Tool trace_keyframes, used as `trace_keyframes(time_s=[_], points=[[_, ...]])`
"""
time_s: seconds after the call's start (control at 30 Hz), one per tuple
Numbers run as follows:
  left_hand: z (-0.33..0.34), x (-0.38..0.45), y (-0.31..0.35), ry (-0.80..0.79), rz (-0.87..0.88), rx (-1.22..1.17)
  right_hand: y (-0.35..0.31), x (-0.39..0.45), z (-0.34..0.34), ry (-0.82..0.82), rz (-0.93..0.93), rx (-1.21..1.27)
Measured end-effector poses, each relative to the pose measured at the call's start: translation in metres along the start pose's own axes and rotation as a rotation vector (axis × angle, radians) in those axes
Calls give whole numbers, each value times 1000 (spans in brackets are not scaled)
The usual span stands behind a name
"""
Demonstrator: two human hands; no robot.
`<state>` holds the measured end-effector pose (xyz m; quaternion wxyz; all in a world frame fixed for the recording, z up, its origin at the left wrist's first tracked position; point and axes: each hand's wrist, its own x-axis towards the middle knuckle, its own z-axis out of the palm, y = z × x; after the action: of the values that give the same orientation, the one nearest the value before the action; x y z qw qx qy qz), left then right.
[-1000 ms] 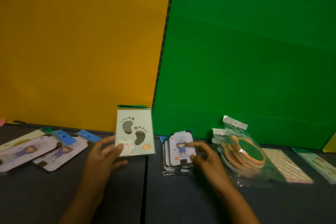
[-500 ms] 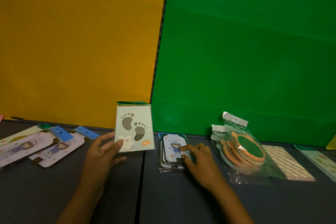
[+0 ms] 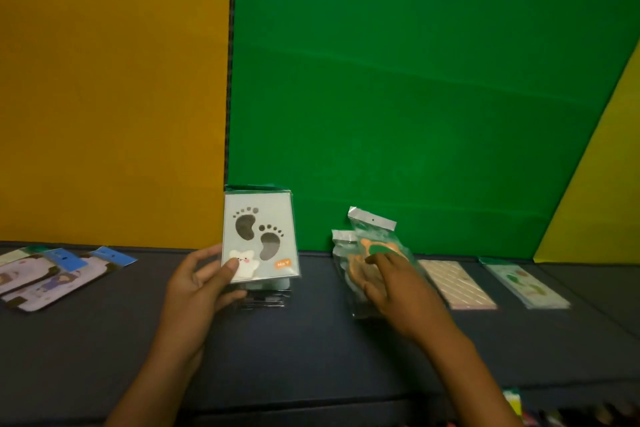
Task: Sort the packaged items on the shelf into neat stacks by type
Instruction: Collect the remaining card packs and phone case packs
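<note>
Sorting is under way: the left hand [image 3: 199,282] holds a footprint pack [image 3: 260,236] upright above the dark shelf [image 3: 311,340], thumb on its lower front corner and fingers curled behind its left edge, so it pinches the pack rather than resting on it. Under the pack's lower edge a small stack [image 3: 265,295] of clear packets lies on the shelf, mostly hidden. The right hand [image 3: 388,282] lies over the orange-and-green round packs [image 3: 372,246], fingers fairly straight and spread across their wrappers; whether it presses them or only touches them I cannot tell. These packs lean loosely on one another, their header tabs standing up, not yet squared. My reading is that the step in hand is gathering the round packs into one tidy pile while the footprint pack waits for a place. The next move likely calls for drawing the round packs together and flattening them, gently, since slick wrappers slide. Then the footprint pack needs a spot of its own. To the left, purple cards [image 3: 52,279] with blue tabs lie fanned; to the right lie a pink sheet [image 3: 455,284] and a green sheet [image 3: 524,282], apart.
</note>
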<state>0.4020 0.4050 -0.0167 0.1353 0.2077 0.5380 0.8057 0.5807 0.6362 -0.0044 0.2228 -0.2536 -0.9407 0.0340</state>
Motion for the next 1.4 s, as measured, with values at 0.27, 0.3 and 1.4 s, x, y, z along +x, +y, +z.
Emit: trace_keyframes(time_s=[0.27,0.3,1.4], points=[[100,-78,-12,-136,-15,-21,97,-89,-78,-43,148,-97],[110,-88,-16,-151,-18,-18,108,-99,-85,-39,164,-94],[432,-54,-159,-359,-210,6,409,-93,-127,-34,386,-202]])
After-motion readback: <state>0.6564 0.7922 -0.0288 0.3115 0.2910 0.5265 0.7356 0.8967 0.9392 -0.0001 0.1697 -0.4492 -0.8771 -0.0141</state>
